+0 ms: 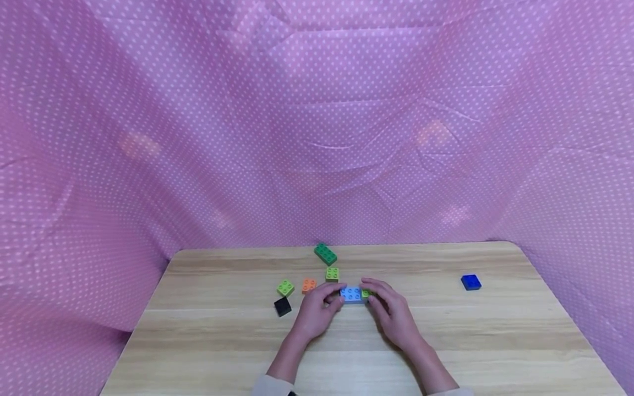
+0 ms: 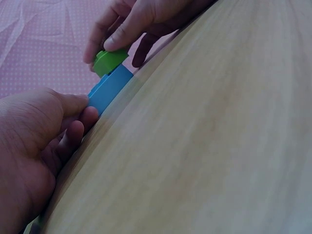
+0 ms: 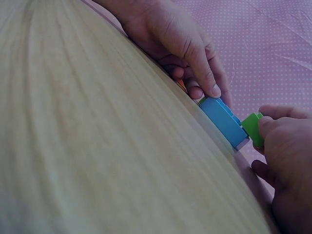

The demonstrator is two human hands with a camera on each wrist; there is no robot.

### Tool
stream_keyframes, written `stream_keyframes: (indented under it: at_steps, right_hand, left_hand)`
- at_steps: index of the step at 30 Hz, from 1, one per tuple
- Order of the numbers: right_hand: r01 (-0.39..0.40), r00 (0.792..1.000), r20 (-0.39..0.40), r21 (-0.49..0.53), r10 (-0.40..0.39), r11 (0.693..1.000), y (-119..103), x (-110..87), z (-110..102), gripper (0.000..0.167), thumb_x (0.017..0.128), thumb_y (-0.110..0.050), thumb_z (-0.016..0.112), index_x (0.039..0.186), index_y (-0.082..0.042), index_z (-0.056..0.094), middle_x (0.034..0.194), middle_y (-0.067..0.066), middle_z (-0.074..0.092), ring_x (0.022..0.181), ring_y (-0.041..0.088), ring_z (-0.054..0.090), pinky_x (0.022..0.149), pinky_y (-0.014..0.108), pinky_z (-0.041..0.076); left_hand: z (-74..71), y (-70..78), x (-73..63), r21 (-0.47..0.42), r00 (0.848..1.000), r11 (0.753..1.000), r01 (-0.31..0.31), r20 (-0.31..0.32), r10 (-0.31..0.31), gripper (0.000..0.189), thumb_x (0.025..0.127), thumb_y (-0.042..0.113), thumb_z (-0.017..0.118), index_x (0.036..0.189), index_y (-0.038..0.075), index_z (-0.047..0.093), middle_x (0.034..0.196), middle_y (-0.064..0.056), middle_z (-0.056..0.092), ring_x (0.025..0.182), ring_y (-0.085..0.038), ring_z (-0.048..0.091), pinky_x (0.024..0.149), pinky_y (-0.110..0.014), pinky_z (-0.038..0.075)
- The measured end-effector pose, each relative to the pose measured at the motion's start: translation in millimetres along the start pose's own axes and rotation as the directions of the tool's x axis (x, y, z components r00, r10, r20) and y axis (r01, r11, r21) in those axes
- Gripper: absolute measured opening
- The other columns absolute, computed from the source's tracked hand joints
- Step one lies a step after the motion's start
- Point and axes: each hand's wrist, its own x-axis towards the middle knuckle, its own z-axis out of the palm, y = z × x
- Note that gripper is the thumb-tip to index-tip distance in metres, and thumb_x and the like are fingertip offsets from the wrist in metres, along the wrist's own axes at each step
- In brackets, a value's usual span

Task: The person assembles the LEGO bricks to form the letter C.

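Observation:
A light blue toy building brick (image 1: 350, 295) lies on the wooden table, studs up. My left hand (image 1: 316, 312) pinches its left end between thumb and fingers. The right hand (image 1: 398, 320) holds a lime green brick (image 1: 365, 293) by its sides, over the right end of the blue one. In the left wrist view the green brick (image 2: 109, 63) sits higher than the blue brick (image 2: 111, 91) and overlaps its end. From the right wrist the green brick (image 3: 252, 127) looks slightly tilted against the blue one's studs.
Left of the hands lie an orange brick (image 1: 309, 285), a lime brick (image 1: 285, 287) and a black brick (image 1: 283, 306). Farther back are another lime brick (image 1: 332, 274) and a long dark green brick (image 1: 325, 253). A dark blue brick (image 1: 471, 282) lies far right. Pink dotted cloth (image 1: 317, 137) hangs around the table.

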Motion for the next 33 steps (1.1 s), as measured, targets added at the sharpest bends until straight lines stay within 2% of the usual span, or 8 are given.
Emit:
stream_keyframes:
  at_steps: [4, 10, 17, 29, 33]
  right_hand:
    - [-0.045, 0.999, -0.018, 0.004, 0.045, 0.999, -1.4, -0.5, -0.7, 0.043, 0.102, -0.001, 0.066, 0.144, -0.011, 0.063, 0.144, 0.000, 0.065, 0.126, 0.023, 0.065, 0.108, 0.023, 0.050]
    - [-0.024, 1.000, -0.016, -0.005, 0.024, 1.000, -0.1, -0.2, -0.7, 0.036, 0.102, -0.003, 0.067, 0.138, -0.006, 0.067, 0.146, 0.009, 0.062, 0.137, 0.030, 0.058, 0.115, 0.018, 0.039]
    - [-0.020, 1.000, -0.011, -0.003, 0.020, 1.000, 0.1, 0.1, -0.5, 0.035, 0.102, -0.003, 0.068, 0.137, -0.007, 0.067, 0.139, 0.001, 0.065, 0.130, 0.026, 0.062, 0.110, 0.018, 0.045]
    - [-0.045, 0.999, -0.001, 0.003, 0.045, 0.999, 0.9, 0.4, 0.7, 0.036, 0.101, 0.000, 0.069, 0.136, -0.009, 0.068, 0.138, -0.001, 0.066, 0.131, 0.023, 0.062, 0.110, 0.023, 0.048]
    - [-0.033, 0.999, -0.012, 0.012, 0.034, 0.999, 0.7, 1.0, 1.1, 0.036, 0.099, 0.001, 0.070, 0.134, -0.008, 0.070, 0.137, 0.000, 0.067, 0.130, 0.024, 0.063, 0.110, 0.021, 0.047]
  left_hand:
    - [0.2, 1.5, 0.3, -0.012, 1.000, 1.000, 0.002, 0.004, -0.002, 0.035, 0.105, 0.022, 0.069, 0.140, 0.017, 0.069, 0.134, 0.002, 0.070, 0.094, -0.005, 0.066, 0.081, -0.024, 0.058]
    - [1.1, 0.9, 1.1, -0.018, 1.000, 1.000, 0.006, 0.006, -0.006, 0.035, 0.105, 0.023, 0.068, 0.140, 0.018, 0.069, 0.133, 0.003, 0.070, 0.095, -0.004, 0.065, 0.081, -0.023, 0.057]
    - [0.6, 0.2, 0.6, -0.037, 1.000, 0.999, -0.001, 0.003, 0.001, 0.034, 0.105, 0.020, 0.069, 0.139, 0.016, 0.070, 0.130, 0.002, 0.070, 0.090, -0.004, 0.066, 0.077, -0.023, 0.058]
    - [0.1, 0.2, 0.0, -0.046, 1.000, 0.999, 0.011, 0.008, -0.011, 0.034, 0.105, 0.020, 0.068, 0.139, 0.016, 0.070, 0.129, 0.002, 0.071, 0.086, -0.003, 0.067, 0.076, -0.023, 0.059]
    - [-0.5, 0.6, 0.0, -0.037, 1.000, 0.999, 0.013, 0.007, -0.012, 0.034, 0.105, 0.021, 0.069, 0.139, 0.017, 0.070, 0.128, 0.004, 0.070, 0.089, -0.004, 0.066, 0.077, -0.023, 0.058]
